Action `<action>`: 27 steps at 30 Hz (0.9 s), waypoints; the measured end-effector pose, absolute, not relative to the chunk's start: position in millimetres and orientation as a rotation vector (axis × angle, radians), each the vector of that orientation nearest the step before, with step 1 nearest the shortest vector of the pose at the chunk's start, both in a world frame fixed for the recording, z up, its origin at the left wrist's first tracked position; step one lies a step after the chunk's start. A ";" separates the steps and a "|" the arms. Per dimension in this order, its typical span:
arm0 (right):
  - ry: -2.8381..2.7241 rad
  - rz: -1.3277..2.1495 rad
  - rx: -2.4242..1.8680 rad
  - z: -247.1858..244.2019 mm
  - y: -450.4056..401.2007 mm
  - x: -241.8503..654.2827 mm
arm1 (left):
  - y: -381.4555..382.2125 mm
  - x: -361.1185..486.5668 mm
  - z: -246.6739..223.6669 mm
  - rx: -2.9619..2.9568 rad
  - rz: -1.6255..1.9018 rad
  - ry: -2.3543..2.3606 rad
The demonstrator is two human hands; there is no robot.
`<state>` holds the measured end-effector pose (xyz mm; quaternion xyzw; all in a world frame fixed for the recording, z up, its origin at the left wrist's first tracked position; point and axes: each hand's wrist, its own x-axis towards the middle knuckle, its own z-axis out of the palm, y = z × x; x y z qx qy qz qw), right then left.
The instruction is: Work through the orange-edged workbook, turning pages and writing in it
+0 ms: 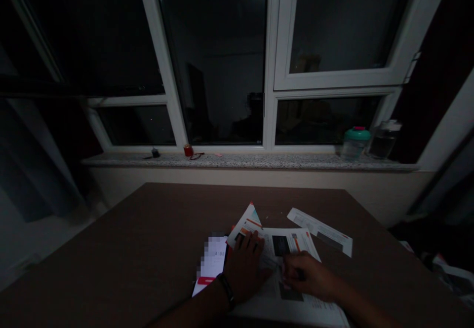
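Note:
Printed paper (pixel 276 313), a sheet or several, lies near the front of the table, with text and dark pictures on it. My left hand (pixel 246 264) rests flat on its left part, fingers stretched out, a dark band round the wrist. Under those fingertips, a folded or separate pointed piece (pixel 244 222) sticks out at the top left. My right hand (pixel 305 273) is closed in a fist-like pinch over the paper's right side; what it grips is hidden. Left of the paper, a lit phone or tablet (pixel 217 256) lies partly behind my left forearm.
A cut-looking paper strip (pixel 322 232) lies on the brown table (pixel 140 249), right of the printed paper. Along the stone windowsill (pixel 259 160) stand a teal-lidded bottle (pixel 355 143), a clear container (pixel 385 138), a small red item (pixel 188 150) and a small dark item (pixel 155 153).

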<state>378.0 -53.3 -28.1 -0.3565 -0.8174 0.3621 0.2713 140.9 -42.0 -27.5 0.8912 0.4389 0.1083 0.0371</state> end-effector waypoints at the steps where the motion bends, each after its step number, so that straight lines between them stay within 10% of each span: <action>1: -2.193 0.987 -0.956 -29.1 -53.2 378.3 | -42.4 141.0 -27.1 2.735 0.334 1.346; 27: -2.183 0.540 -1.124 -27.3 -49.8 377.3 | -56.5 139.8 16.1 2.591 0.470 0.809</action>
